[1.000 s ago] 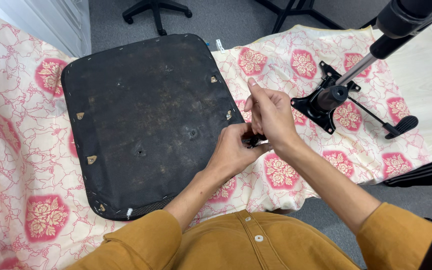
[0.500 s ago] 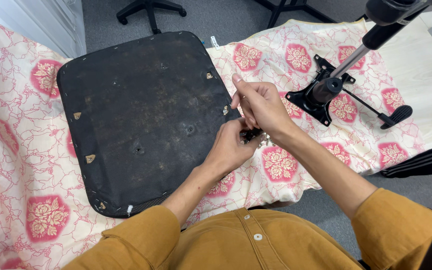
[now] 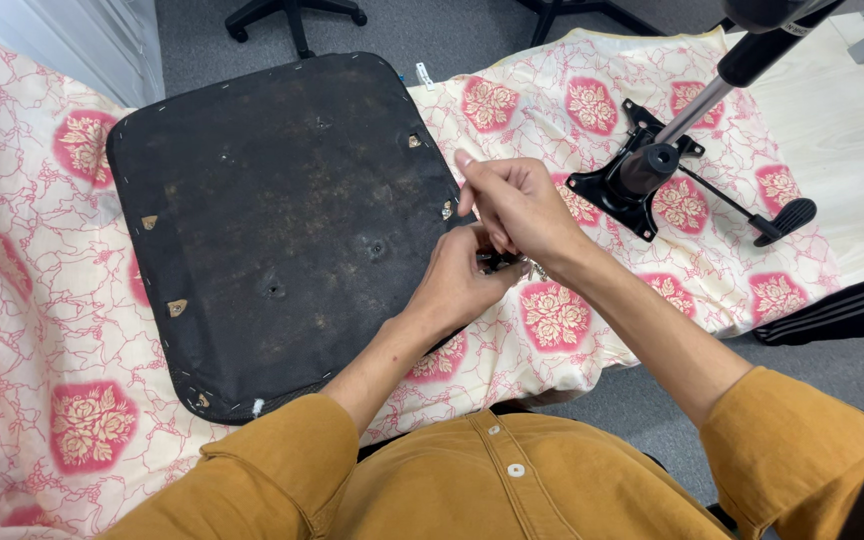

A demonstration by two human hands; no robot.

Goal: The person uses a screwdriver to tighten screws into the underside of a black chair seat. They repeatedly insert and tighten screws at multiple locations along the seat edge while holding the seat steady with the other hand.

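Observation:
A black upturned chair seat pad [image 3: 282, 220] lies on a cream cloth with pink flowers [image 3: 32, 330]. My left hand [image 3: 462, 285] is cupped at the pad's right edge, holding small dark metal parts [image 3: 500, 262] that look like screws. My right hand [image 3: 517, 205] sits just above it, fingers pinched on one of those small parts. Both hands touch each other over the cloth. Mustard-yellow sleeves cover my arms.
A black chair tilt mechanism with a gas cylinder and lever [image 3: 652, 175] lies on the cloth to the right. A light wooden surface [image 3: 842, 120] is at the far right. A chair's wheeled base [image 3: 292, 15] stands on the grey floor beyond the table.
Both hands stay together at the pad's right edge, fingers shifting slightly. The view has tilted a little; the seat pad and mechanism have not moved.

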